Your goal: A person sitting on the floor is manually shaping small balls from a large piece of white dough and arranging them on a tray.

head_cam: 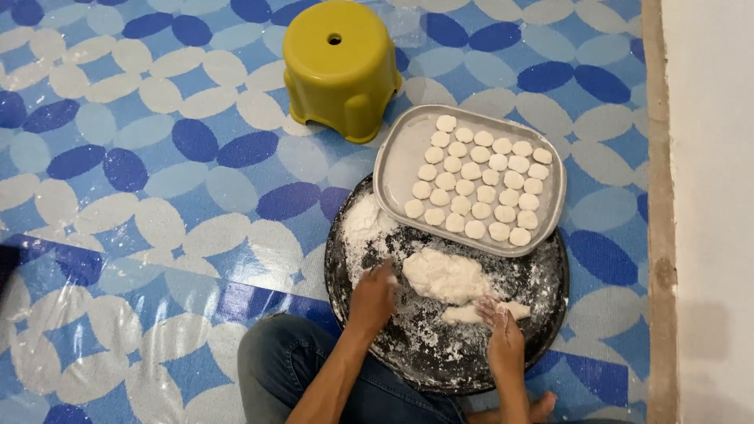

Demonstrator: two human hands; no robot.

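Observation:
A round black pan (440, 357) dusted with white flour lies on the floor before me. On it sits a lump of white dough (445, 275). My left hand (374, 294) rests on the floured pan just left of the lump, fingers curled, touching its edge. My right hand (503, 334) is at the lump's lower right, fingers pinched on a small piece of dough (514, 308). A grey rectangular tray (400, 153) rests on the pan's far edge, holding several rows of small round dough discs (479, 184).
A yellow plastic stool (339, 67) stands beyond the tray. The floor (157, 196) is a blue and white patterned mat under clear plastic. A white wall (707, 196) runs along the right. My jeans-clad knee (275, 361) is left of the pan.

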